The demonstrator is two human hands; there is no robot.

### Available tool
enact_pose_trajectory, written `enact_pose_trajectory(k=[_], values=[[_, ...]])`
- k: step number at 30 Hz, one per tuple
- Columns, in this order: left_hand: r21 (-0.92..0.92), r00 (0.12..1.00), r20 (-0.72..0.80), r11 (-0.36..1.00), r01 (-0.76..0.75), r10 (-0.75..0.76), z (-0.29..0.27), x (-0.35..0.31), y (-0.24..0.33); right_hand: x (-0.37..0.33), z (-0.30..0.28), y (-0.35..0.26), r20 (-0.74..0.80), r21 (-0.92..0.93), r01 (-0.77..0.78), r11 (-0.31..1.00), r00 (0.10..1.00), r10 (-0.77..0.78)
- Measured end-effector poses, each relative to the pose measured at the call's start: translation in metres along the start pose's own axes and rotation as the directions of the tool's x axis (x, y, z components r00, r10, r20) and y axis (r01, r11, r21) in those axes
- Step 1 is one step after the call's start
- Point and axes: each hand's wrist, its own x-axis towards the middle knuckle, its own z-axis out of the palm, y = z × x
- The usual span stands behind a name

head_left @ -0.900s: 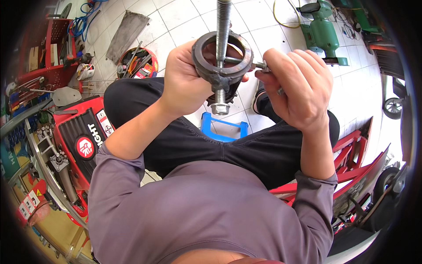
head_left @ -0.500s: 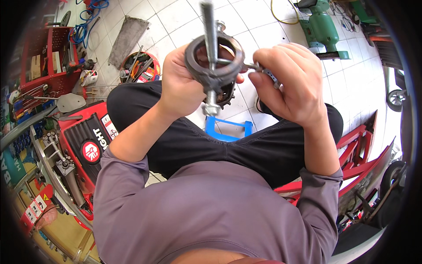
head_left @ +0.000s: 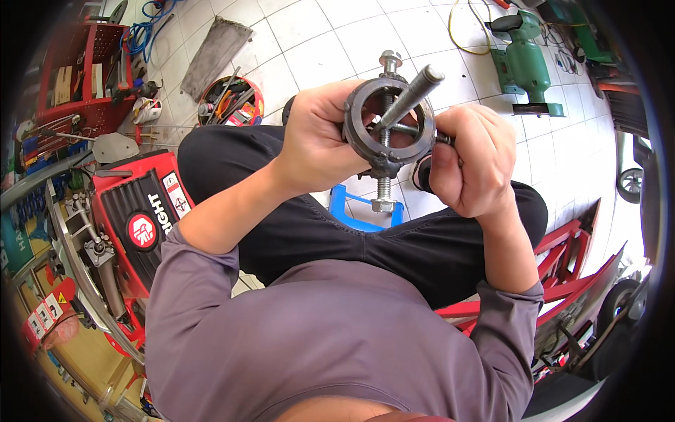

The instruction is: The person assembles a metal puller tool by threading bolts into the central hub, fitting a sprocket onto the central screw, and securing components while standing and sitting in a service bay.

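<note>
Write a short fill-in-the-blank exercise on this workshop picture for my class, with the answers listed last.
1. The left hand grips the dark metal ring on the side away from the ____ hand.
2. The frame-shaped object showing between the legs is ____.
3. The machine on the tiled floor at upper right is mostly ____.
4. The tools beyond the left knee sit in a round ____ tub.

Missing words: right; blue; green; red.
</note>
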Motion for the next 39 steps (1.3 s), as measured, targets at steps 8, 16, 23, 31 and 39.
enact_pose_trajectory(k=[8,16,23,31,39], values=[[0.280,0.985,0.073,0.945,-0.170,0.156,-0.008,0.004,0.002,-0.001,0.000,-0.002,0.056,0.105,-0.080,0.991,0.996,0.074],[0.566,0.960,0.189,0.776,-0.280,0.208,-0.031,0.008,-0.006,-0.012,-0.001,0.003,0.024,0.440,-0.390,0.809,0.905,0.424],[0.507,0.964,0.157,0.820,-0.265,0.214,-0.030,0.008,-0.002,-0.004,-0.005,-0.003,0.066,0.361,-0.385,0.849,0.919,0.389],[0.271,0.991,-0.038,0.956,-0.114,0.129,-0.015,0.004,-0.011,0.002,-0.008,0.003,0.110,-0.194,0.051,0.980,0.994,-0.030],[0.422,0.985,0.077,0.890,-0.174,0.156,-0.020,0.008,-0.013,-0.003,-0.001,0.006,0.024,0.119,-0.200,0.973,0.980,0.198]])
